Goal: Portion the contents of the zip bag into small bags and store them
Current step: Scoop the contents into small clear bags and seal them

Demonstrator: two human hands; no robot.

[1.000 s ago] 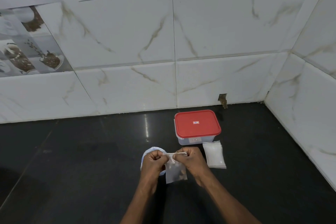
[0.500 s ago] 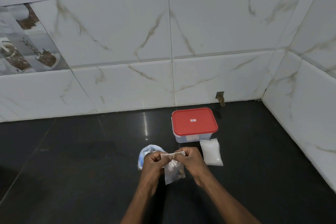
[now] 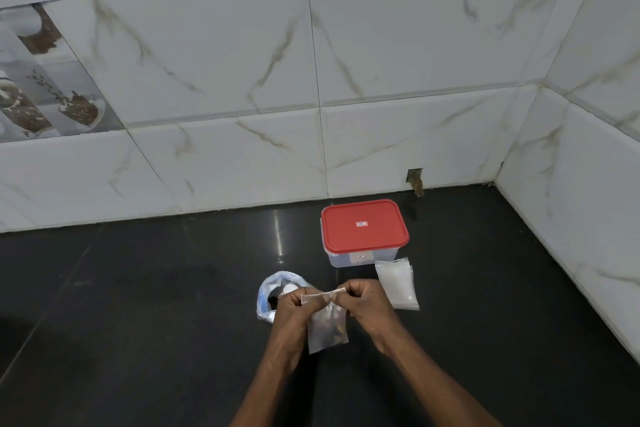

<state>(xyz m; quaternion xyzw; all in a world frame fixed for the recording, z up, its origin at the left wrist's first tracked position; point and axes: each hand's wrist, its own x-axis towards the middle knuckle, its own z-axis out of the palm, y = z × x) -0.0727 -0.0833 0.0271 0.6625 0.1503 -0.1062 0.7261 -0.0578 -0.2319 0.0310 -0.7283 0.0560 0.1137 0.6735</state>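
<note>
Small bag [image 3: 327,326] hung from our two hands by its top edge alone. We pinched that edge with our left hand [image 3: 289,308] at its left end and our right hand [image 3: 367,303] at its right end. Thumbs and curled fingers closed on the strip, so that it ran taut between the fists. Below the grip the clear pouch drooped between our wrists, with a few dark brownish pieces showing low inside. Whether its bottom touched the counter [image 3: 138,288] we could not tell.

Just behind our left hand, and partly hidden by it, the zip bag [image 3: 272,288] lay on the counter with its mouth gaping. Something white and something dark showed within. Just beside our right hand, on its far right side, a stack of bags [image 3: 396,284] lay flat. Behind that stack, very close to it, stood a clear box [image 3: 349,258] with its red lid [image 3: 363,227] on, near the marble wall [image 3: 242,156].
</note>
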